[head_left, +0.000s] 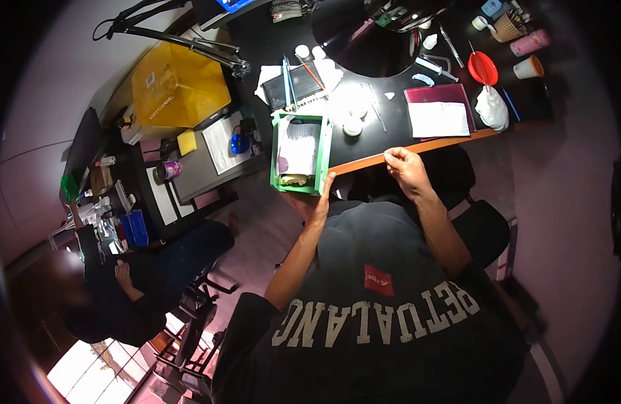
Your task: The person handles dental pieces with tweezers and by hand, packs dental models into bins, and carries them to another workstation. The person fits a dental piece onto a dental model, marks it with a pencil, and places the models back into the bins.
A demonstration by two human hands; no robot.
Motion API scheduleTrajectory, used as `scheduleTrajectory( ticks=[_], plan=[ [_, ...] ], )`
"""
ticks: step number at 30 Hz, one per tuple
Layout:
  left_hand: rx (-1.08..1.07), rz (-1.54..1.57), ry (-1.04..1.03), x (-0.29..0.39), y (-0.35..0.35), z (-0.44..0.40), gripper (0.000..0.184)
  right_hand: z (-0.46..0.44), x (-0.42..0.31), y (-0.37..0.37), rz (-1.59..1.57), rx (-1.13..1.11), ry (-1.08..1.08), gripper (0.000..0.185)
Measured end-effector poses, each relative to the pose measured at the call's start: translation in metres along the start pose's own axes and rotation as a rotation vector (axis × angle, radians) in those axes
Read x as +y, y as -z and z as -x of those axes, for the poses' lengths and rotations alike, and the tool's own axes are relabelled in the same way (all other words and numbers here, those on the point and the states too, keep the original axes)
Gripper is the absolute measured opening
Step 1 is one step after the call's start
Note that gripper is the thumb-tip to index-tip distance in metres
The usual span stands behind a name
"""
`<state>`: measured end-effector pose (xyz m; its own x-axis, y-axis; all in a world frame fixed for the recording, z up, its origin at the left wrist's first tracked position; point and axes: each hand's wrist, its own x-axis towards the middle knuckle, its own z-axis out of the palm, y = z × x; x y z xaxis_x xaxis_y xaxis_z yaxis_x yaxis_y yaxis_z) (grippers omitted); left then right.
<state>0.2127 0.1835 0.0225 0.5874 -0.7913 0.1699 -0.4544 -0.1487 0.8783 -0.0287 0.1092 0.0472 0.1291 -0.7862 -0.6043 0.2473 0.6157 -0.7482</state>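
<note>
My left hand [317, 205] grips the near end of a green box [327, 145], its thumb along the right side and the other fingers partly hidden underneath. Inside the box lie a printed paper [301, 149] and something yellowish near the front. My right hand [406, 171] is raised by the desk's orange front edge [364, 162], thumb and fingertips pinched together; anything between them is too small to make out. Beyond it a white sheet [438, 120] lies on a dark red folder [463, 98], beside a crumpled white cloth [492, 110].
Small jars [353, 126], a syringe [428, 65], a red bowl [483, 69] and a cup [528, 67] stand on the black desk. A yellow cover [179, 87] is at the left. Another person [122, 296] sits at the far left. A black chair [482, 232] is at my right.
</note>
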Motion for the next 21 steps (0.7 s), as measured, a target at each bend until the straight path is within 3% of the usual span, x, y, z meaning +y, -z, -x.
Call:
scheduleTrajectory(
  ticks=[6,9,11,13,14,17,18,21],
  plan=[
    [-0.006,0.013,0.016,0.016,-0.007,0.003,0.107,-0.038,0.009,-0.002,0.656,0.289,0.213,0.010],
    [0.044,-0.089,0.065,0.026,-0.013,0.008,0.108,-0.048,0.006,-0.009,0.785,0.305,0.254,0.012],
    [0.108,0.052,0.020,0.028,-0.016,0.008,0.105,-0.049,0.008,-0.014,0.808,0.301,0.276,0.012],
    [0.111,0.384,0.071,0.019,-0.018,0.015,0.101,-0.051,0.009,-0.014,0.814,0.311,0.303,0.011],
    [0.123,0.242,-0.011,0.012,-0.012,0.018,0.098,-0.052,0.011,-0.013,0.812,0.307,0.306,0.011],
    [0.103,0.165,0.004,0.027,0.007,0.018,0.098,-0.052,0.014,-0.008,0.785,0.274,0.296,0.011],
    [0.094,0.299,0.065,0.017,0.010,0.022,0.098,-0.053,0.015,-0.007,0.782,0.265,0.314,0.011],
    [-0.004,0.306,0.089,-0.038,0.026,0.027,0.097,-0.053,0.014,-0.005,0.762,0.237,0.296,0.011]
  ],
)
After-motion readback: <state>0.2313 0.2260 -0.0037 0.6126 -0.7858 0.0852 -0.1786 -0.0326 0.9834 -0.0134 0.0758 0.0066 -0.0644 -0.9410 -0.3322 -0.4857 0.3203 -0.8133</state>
